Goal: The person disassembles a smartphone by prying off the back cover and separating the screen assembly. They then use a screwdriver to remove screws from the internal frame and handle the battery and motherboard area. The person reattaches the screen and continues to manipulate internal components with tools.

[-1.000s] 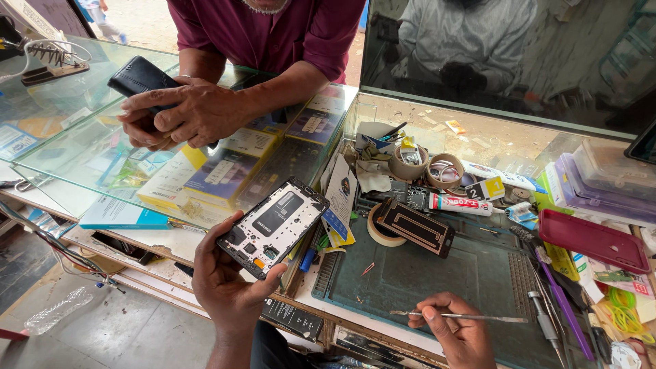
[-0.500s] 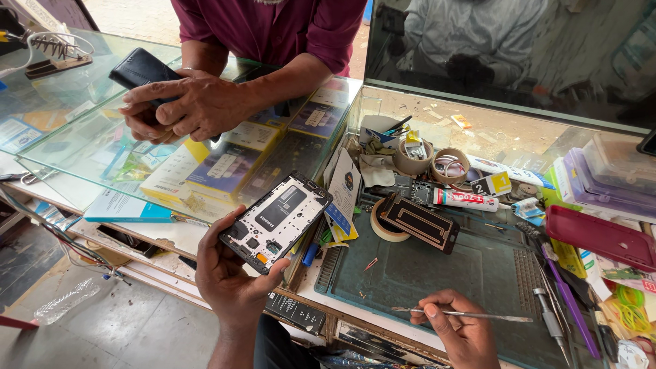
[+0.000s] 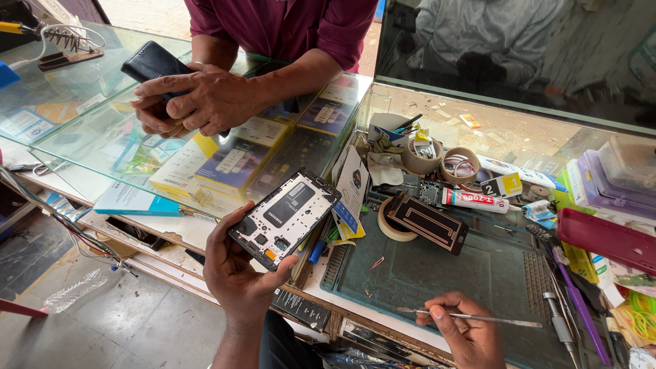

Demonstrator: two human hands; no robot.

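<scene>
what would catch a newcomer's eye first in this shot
First, the opened phone frame, circuitry side up, held in the left hand at the counter's edge. Next, the right hand low on the green work mat, gripping thin metal tweezers. Across the glass counter, another person's hands clasp a dark wallet.

Brightness: daylight is filling the scene evenly; nothing is sitting in deep dark.
Source: light is coming from the sunlit ground at the top edge.
Glare: the glass counter (image 3: 82, 130) is throwing pale reflections; the glass panel (image 3: 519, 48) is mirroring a hazy figure.
Shadows: soft, short ones are lying under the tools on the green mat (image 3: 437, 273).
Focus: the centre is reading sharp.
Distortion: wide-angle stretching is bending the edges and corners.
</scene>
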